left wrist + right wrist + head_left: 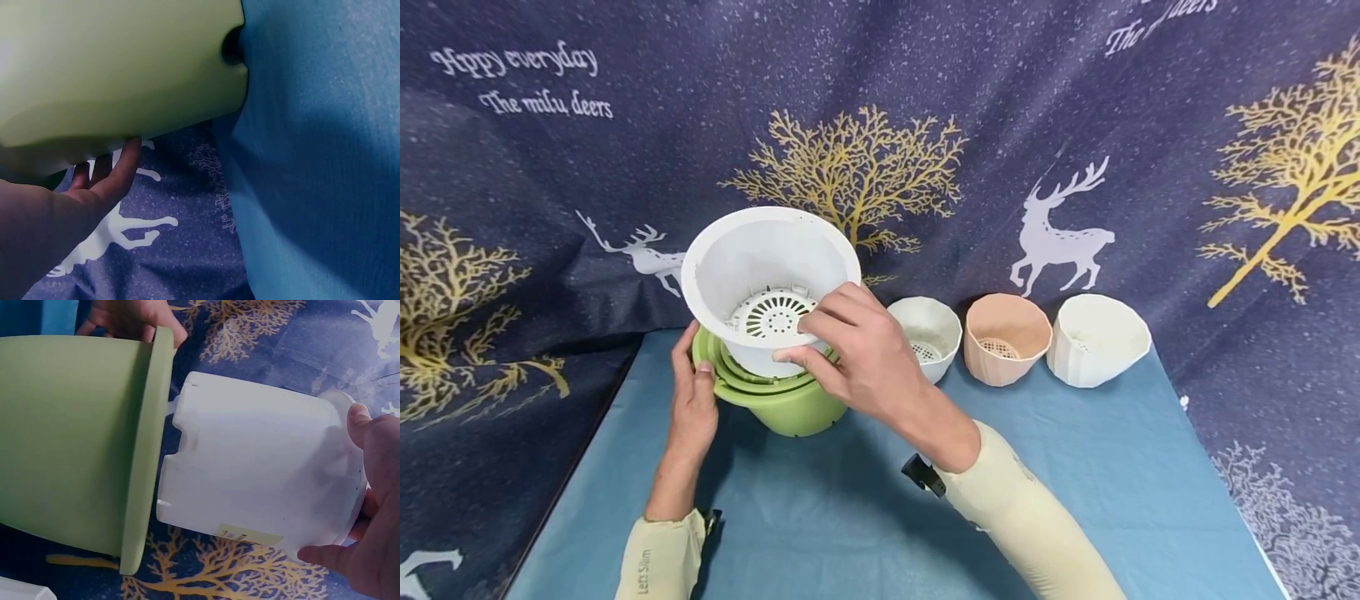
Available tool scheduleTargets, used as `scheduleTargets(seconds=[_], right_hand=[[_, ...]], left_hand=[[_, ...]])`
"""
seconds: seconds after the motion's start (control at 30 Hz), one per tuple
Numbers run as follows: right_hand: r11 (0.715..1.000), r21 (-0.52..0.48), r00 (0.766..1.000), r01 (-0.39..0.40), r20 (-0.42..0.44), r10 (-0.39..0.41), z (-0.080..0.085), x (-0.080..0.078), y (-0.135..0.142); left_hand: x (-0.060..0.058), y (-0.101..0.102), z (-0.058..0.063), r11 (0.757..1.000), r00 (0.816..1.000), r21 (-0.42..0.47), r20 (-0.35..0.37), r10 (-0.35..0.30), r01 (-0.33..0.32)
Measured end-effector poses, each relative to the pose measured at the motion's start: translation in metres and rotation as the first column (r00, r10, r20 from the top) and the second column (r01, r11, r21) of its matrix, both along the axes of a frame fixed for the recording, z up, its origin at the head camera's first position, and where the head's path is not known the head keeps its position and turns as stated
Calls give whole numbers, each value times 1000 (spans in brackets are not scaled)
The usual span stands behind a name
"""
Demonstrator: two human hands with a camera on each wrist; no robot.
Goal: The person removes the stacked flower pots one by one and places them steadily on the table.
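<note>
My right hand [865,354] pinches the near right rim of a white flower pot [760,267], fingers inside and thumb outside. The pot tilts toward the head camera, showing a slotted round piece [775,312] at its bottom. Below stands a larger green flower pot [801,412], with further green rims nested inside it. In the right wrist view, the white pot's notched base [169,487] sits just beyond the green rim [140,487]. My left hand [692,412] grips the green pot's left rim, thumb on top; its fingers [128,159] lie against the outer wall.
To the right, along the back of the blue-covered table [850,517], stand three faceted pots: a whitish one [943,367] partly behind my right hand, a peach one [1007,367] and a white one [1082,362]. A dark printed cloth [925,67] hangs behind.
</note>
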State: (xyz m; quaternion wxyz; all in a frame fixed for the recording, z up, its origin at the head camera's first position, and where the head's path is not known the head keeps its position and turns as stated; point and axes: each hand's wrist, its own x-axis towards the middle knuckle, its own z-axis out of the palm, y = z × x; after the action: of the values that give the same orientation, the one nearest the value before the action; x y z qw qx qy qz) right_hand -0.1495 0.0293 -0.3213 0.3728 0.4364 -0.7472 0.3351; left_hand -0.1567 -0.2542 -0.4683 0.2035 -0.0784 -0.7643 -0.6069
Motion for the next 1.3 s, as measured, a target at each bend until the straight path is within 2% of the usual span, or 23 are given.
scheduleTargets(seconds=[0.47, 1.3], right_hand=[[999, -51, 999, -18, 34, 20, 6, 20, 26], [997, -83, 999, -3, -55, -1, 7, 43, 67]], left_hand=[[1, 1, 1, 1000, 1000, 3, -5, -2, 2], [0, -1, -1, 1000, 1000, -11, -10, 24, -24]])
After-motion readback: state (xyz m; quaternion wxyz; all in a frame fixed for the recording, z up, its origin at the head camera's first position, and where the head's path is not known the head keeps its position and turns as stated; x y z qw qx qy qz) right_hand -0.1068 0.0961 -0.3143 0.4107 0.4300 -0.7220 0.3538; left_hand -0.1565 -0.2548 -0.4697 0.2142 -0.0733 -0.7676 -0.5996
